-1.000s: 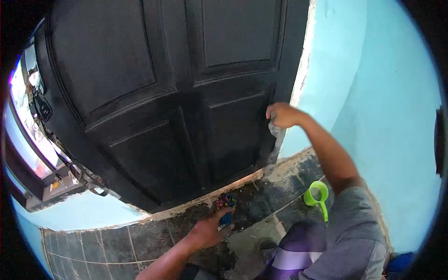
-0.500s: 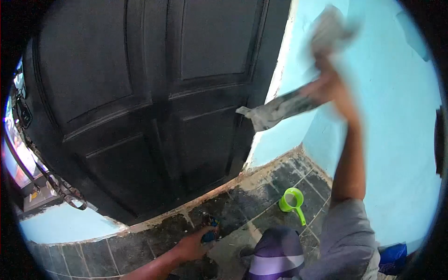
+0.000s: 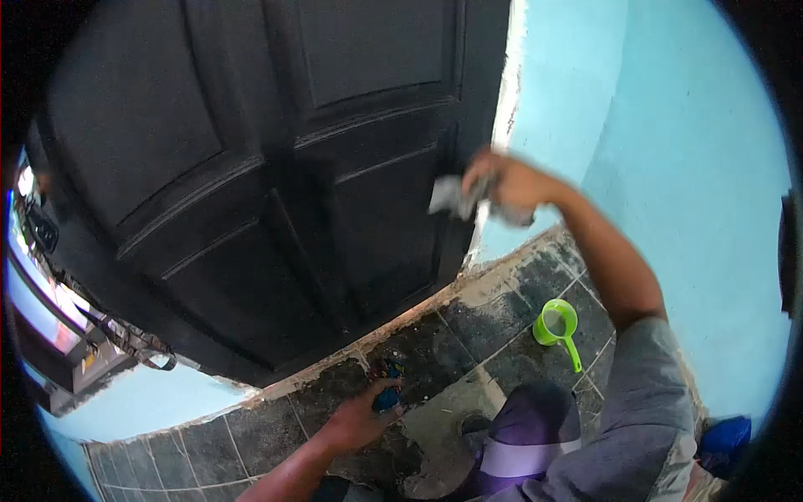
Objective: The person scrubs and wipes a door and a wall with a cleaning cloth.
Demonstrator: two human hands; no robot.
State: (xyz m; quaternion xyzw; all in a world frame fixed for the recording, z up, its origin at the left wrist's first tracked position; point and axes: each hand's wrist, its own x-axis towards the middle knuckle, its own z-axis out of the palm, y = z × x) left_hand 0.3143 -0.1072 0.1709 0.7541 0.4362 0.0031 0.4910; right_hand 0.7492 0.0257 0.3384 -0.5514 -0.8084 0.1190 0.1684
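Note:
My right hand (image 3: pixel 517 180) is closed around a bunched grey cloth (image 3: pixel 452 197), with part hanging below the fingers. Hand and cloth overlap the right edge of the black panelled door (image 3: pixel 381 213) in this view, slightly blurred by motion. Low down, my left hand (image 3: pixel 361 418) has its fingers curled on a small blue item with colourful print (image 3: pixel 388 395), close over the dark floor tiles. What kind of item this is I cannot tell.
A lime-green dipper (image 3: pixel 555 323) with a long handle stands on the tiles at right. Pale blue wall (image 3: pixel 669 167) rises beside the door. A blue bag-like thing (image 3: pixel 724 443) lies at lower right. My knee (image 3: pixel 531 427) shows at the bottom.
My right hand has come down and left with the cloth, which hung spread out and is now bunched in the hand. The left hand stays at the blue item. The camera view has shifted.

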